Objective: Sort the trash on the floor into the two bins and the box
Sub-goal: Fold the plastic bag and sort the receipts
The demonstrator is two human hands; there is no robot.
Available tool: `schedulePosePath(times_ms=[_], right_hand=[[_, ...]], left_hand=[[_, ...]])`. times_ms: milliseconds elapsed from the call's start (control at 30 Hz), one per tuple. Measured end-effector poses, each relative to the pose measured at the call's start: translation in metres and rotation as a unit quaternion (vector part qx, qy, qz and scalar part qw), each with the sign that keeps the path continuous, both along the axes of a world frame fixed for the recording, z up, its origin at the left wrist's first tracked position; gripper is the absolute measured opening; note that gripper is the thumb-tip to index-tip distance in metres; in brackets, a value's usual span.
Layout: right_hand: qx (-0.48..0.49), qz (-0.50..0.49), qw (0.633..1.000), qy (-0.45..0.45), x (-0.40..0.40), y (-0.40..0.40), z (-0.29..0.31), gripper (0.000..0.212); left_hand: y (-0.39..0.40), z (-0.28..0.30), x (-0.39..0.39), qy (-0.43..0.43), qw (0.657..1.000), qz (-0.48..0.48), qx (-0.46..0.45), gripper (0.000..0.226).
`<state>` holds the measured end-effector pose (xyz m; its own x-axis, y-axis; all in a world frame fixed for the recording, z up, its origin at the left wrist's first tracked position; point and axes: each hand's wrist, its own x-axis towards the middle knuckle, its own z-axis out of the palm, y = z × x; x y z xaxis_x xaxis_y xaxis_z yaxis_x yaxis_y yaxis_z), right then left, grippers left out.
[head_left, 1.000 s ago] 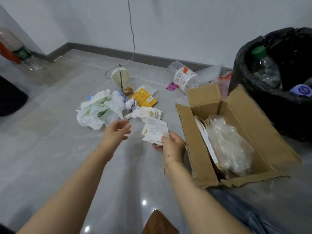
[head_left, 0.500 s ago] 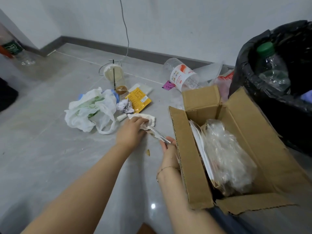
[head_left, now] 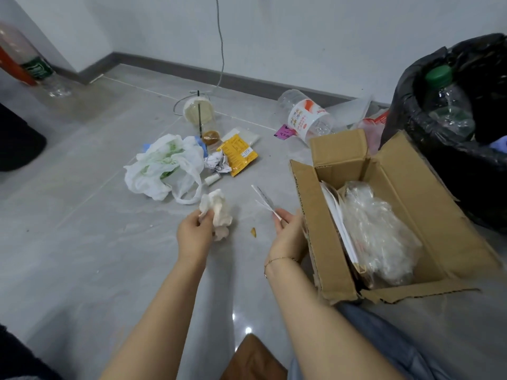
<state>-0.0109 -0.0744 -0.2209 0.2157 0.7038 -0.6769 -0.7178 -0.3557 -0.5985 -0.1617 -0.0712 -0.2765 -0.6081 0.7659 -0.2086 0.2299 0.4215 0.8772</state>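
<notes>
My left hand (head_left: 193, 234) grips a crumpled white tissue (head_left: 216, 212) just above the floor. My right hand (head_left: 288, 229) pinches a white paper receipt (head_left: 263, 200) edge-on, right beside the left wall of the open cardboard box (head_left: 315, 231). Inside the box lie white papers and a clear plastic bag (head_left: 375, 231). A bin lined with a black bag (head_left: 452, 149) stands at the right, holding a green-capped bottle (head_left: 445, 102). On the floor beyond my hands lie a white plastic bag (head_left: 164, 165), a crumpled paper ball (head_left: 218, 163), a yellow sachet (head_left: 238, 154), a drink cup with a straw (head_left: 199, 112) and a clear labelled bottle (head_left: 306, 116).
A small yellow scrap (head_left: 253, 231) lies between my hands. A plastic bottle (head_left: 30, 64) stands at the far left by the wall, beside a dark object (head_left: 16, 141). A cable (head_left: 220, 42) hangs down the wall. A pink scrap (head_left: 285, 131) and more wrappers (head_left: 370, 124) lie behind the box.
My left hand reached to the tissue, took hold of it and lifted it back toward me. My right hand kept the receipt and turned it edge-on close to the box.
</notes>
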Motion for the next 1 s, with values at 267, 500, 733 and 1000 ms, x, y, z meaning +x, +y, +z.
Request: schedulePosePath(times_ms=[267, 500, 733, 1000], right_hand=[[0.013, 0.084, 0.985, -0.15, -0.022, -0.004, -0.025, 0.037], [0.073, 0.23, 0.965, -0.102, -0.028, -0.026, -0.016, 0.05], [0.145, 0.272, 0.943, -0.129, -0.016, -0.056, 0.014, 0.026], [0.278, 0.253, 0.89, -0.258, 0.059, -0.083, 0.072, 0.013]], left_hand=[[-0.069, 0.032, 0.004, -0.362, 0.928, -0.002, 0.087, 0.018], [-0.09, 0.039, 0.019, -0.327, 0.938, 0.044, 0.11, 0.018], [-0.106, 0.049, 0.033, -0.289, 0.948, 0.043, 0.127, 0.005], [-0.105, 0.113, 0.099, -0.241, 0.951, -0.084, 0.177, 0.007]])
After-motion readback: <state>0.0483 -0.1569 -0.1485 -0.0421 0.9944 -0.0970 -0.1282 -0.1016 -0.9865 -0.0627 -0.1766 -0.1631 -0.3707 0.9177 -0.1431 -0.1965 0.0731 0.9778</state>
